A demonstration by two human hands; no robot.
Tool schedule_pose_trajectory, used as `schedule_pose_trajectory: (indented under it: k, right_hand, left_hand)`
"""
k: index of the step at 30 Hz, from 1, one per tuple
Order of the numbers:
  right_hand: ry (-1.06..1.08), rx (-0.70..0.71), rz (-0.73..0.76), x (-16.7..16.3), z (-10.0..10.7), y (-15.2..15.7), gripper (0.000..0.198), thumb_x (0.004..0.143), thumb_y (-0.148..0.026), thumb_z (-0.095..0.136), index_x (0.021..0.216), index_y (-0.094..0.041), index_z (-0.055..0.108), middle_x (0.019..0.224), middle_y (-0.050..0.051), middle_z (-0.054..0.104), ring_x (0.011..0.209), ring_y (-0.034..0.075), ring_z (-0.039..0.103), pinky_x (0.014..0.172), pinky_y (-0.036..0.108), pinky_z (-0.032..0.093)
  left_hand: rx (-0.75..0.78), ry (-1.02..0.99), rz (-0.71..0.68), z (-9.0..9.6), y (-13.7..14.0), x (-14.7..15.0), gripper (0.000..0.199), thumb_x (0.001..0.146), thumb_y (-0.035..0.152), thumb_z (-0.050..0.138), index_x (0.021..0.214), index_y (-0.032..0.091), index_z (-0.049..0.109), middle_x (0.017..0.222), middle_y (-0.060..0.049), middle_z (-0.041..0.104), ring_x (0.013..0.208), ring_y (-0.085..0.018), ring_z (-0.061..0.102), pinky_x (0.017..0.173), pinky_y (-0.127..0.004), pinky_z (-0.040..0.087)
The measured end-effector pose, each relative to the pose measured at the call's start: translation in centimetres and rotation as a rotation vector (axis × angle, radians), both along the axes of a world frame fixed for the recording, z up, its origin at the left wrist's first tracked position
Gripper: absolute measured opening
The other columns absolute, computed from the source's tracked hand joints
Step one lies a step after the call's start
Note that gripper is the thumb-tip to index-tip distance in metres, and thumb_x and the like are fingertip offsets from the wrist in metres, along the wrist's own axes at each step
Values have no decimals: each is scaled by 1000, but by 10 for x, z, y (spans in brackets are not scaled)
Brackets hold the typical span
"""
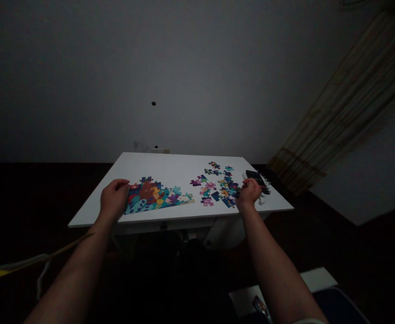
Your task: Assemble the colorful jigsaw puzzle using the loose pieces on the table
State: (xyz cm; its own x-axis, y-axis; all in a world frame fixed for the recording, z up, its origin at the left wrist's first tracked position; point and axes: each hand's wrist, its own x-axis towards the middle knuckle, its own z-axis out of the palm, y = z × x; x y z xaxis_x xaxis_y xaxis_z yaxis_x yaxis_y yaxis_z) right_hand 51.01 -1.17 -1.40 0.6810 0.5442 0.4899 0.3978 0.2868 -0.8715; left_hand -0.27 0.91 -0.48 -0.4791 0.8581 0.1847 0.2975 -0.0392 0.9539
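Observation:
A partly joined jigsaw puzzle point(146, 196) in teal, brown and red lies at the near left of the white table. At its left edge is my left hand point(114, 198), with fingers curled together; whatever may be in them is hidden. Loose puzzle pieces point(210, 186), purple, pink, blue and yellow, are scattered to the right, some overlapping. My right hand point(249, 192) is at the right side of this scatter, its fingers closed in a pinch. What they hold, if anything, cannot be made out.
The white table point(170, 165) stands before a grey wall. A dark flat object point(254, 176) and a white cable point(262, 199) lie near my right hand. A curtain point(319, 117) hangs at right. Below right is a pale surface point(243, 300) bearing a small item.

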Motion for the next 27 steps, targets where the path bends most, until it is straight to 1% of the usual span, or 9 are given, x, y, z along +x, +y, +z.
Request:
schedule_pose_trajectory:
  k: [6, 9, 11, 13, 14, 16, 18, 22, 27]
  right_hand:
    - [182, 78, -106, -2, 0, 2, 21, 90, -41, 49, 74, -28, 53, 62, -6, 37, 57, 18, 38, 57, 30, 31]
    - [147, -10, -131, 0, -3, 3, 21, 90, -38, 46, 80, -26, 61, 64, -4, 46, 61, 20, 47, 60, 31, 38]
    - [-26, -161, -148, -1, -3, 3, 30, 93, -34, 46, 95, -21, 73, 79, 4, 66, 77, 25, 62, 74, 35, 49]
    - [-302, -381, -151, -7, -2, 1, 40, 94, -28, 49, 116, -16, 81, 107, 15, 79, 105, 31, 70, 95, 41, 53]
    - [-441, -502, -150, -11, -1, 0, 44, 95, -25, 51, 124, -14, 82, 119, 19, 81, 117, 34, 70, 103, 44, 52]
    - [-655, -716, -149, -20, 1, -2, 45, 97, -22, 56, 130, -13, 84, 131, 24, 80, 132, 40, 65, 111, 50, 48]
    - [-749, -831, -152, -26, 2, -4, 44, 99, -21, 57, 133, -14, 84, 134, 26, 79, 137, 44, 63, 113, 54, 47]
    - [-740, -819, -146, -25, -1, -3, 45, 100, -21, 59, 138, -15, 81, 137, 27, 77, 135, 45, 63, 112, 57, 48]
    - [-637, -604, -99, -12, -10, 4, 51, 96, -24, 61, 144, -15, 73, 138, 25, 74, 131, 42, 64, 115, 57, 50]
  left_hand:
    - [-61, 33, -34, 16, -11, 9, 15, 69, 34, 73, 80, 25, 79, 82, -3, 77, 85, -27, 70, 74, -37, 50]
    - [-74, 49, -29, 20, -16, 11, 15, 69, 34, 71, 79, 25, 78, 80, -3, 76, 84, -27, 69, 72, -36, 48]
    - [-71, 50, -31, 20, -16, 10, 16, 69, 34, 70, 79, 25, 79, 79, -2, 76, 84, -27, 68, 72, -36, 47]
    - [-65, 59, -36, 17, -14, 8, 16, 68, 34, 69, 78, 25, 79, 79, -2, 77, 83, -27, 68, 72, -35, 47]
    - [-58, 63, -41, 15, -12, 7, 17, 68, 34, 69, 78, 25, 79, 79, -2, 77, 83, -27, 68, 71, -35, 47]
    - [-43, 74, -48, 10, -9, 4, 18, 67, 35, 68, 78, 26, 79, 78, -2, 78, 82, -27, 68, 70, -35, 47]
    - [-18, 71, -47, 5, -7, 3, 19, 67, 35, 67, 77, 26, 79, 77, -3, 77, 80, -27, 68, 68, -35, 46]
    - [56, -13, -31, -3, -4, 1, 22, 67, 33, 60, 77, 25, 78, 76, -4, 75, 79, -26, 68, 70, -35, 47]
    - [99, -78, -19, -9, 1, 0, 23, 67, 32, 57, 78, 24, 76, 76, -4, 74, 76, -25, 67, 68, -34, 45]
